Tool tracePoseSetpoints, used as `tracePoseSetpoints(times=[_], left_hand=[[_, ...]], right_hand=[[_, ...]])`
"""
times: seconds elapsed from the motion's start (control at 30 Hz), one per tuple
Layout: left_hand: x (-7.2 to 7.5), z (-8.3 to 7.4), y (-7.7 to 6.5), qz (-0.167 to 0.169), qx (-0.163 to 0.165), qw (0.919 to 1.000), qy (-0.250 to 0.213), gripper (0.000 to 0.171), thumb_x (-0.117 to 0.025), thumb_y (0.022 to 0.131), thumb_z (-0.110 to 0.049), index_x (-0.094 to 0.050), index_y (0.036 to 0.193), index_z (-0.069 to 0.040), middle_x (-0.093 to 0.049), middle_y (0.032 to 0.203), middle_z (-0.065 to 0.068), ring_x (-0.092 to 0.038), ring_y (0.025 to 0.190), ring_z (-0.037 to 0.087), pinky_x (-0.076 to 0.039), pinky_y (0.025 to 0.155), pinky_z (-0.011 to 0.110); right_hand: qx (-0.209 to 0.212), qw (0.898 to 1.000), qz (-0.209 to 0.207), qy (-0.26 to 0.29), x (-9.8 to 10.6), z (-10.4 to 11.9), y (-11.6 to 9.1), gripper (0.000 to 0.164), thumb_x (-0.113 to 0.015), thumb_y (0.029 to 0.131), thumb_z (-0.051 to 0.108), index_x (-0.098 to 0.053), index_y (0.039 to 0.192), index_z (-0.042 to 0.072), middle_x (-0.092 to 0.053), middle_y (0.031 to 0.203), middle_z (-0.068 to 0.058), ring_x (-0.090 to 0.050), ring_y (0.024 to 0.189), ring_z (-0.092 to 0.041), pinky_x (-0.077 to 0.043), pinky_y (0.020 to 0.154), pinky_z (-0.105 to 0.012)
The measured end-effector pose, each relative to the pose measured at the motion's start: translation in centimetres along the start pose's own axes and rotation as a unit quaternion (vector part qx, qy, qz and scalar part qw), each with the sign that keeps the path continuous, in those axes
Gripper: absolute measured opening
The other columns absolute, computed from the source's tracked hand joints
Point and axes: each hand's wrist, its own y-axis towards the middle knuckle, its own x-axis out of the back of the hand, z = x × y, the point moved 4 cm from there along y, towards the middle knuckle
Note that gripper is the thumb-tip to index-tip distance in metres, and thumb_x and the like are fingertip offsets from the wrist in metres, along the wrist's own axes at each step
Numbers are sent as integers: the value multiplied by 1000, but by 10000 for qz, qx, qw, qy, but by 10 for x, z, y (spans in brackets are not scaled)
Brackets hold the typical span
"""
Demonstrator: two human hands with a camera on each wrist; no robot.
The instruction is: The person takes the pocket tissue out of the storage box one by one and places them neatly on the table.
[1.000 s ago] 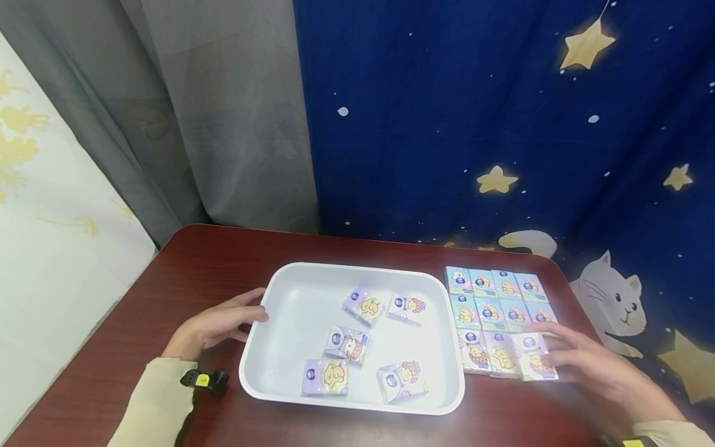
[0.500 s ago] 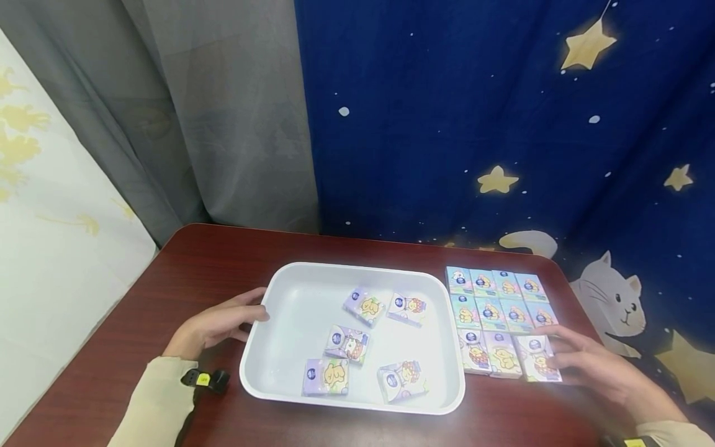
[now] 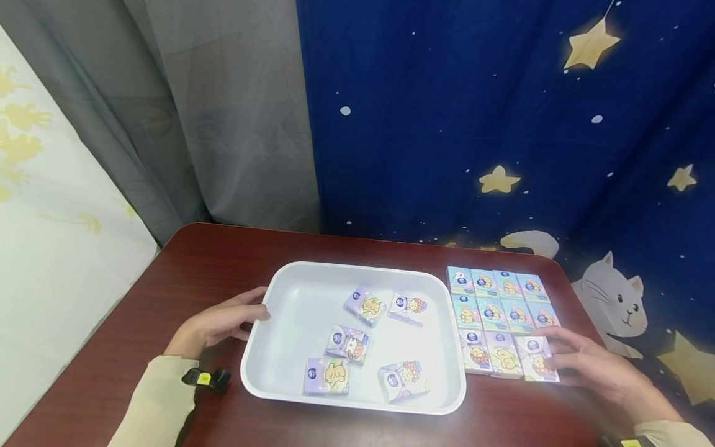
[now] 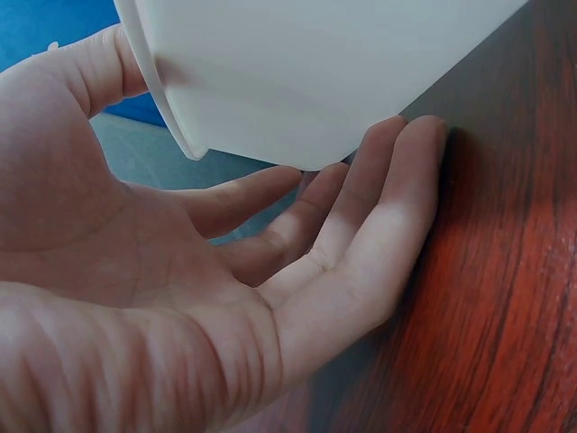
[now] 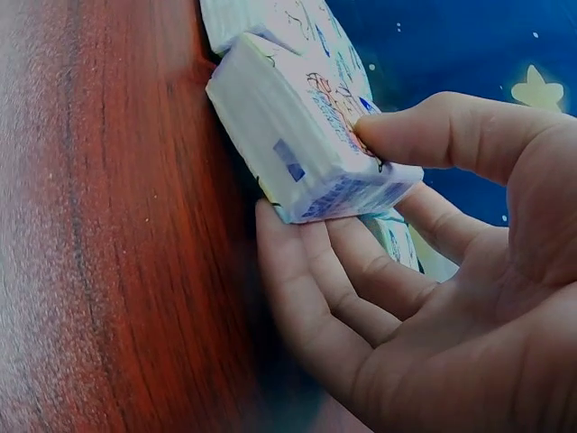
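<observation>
At the tray's left end, my left hand (image 3: pixel 220 321) holds the rim of the white plastic tray (image 3: pixel 296 403). In the left wrist view its thumb lies over the rim, with the fingers bent below against the outer wall. My right hand (image 3: pixel 600 369) grips a white-and-purple pocket tissue pack (image 3: pixel 536 360) at the front right corner of a block of packs. The right wrist view has the thumb on the pack's printed top (image 5: pixel 338 122) and fingers against its end and lower edge. A purple tissue pack (image 3: pixel 504 355) lies directly left of it.
Several loose purple tissue packs (image 3: pixel 347 343) lie in the tray's middle and right. Blue tissue packs (image 3: pixel 493 313) form the block's two back rows, right of the tray. Dark red wooden table (image 3: pixel 212 254) lies beneath; a blue starry curtain (image 3: pixel 402 155) hangs behind.
The gripped pack first overlapped its neighbour's edge, shifted slightly right, and now lies level close beside it. My left hand and the tray have stayed put.
</observation>
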Motion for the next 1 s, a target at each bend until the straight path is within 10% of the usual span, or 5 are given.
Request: tracePoseSetpoints(times=[0.3, 1.0], left_hand=[[0, -1, 0, -13, 16, 10000, 27, 83, -64, 99, -20, -26, 170, -1, -67, 135, 20, -71, 111, 34, -62, 93, 58], [-1, -1, 0, -30, 2, 10000, 5, 82, -65, 99, -20, -28, 170, -1, -67, 134, 19, -71, 111, 34, -62, 92, 57]], right_hand=[[-111, 9874, -1103, -1128, -5, 6, 0, 58, -66, 99, -4, -33, 145, -18, -70, 117, -15, -74, 100, -27, -66, 83, -43], [-493, 9636, -1857, -1861, -9, 8, 0, 55, -71, 96, 1, -42, 139, -16, -68, 117, -21, -72, 98, -28, -64, 79, -38]])
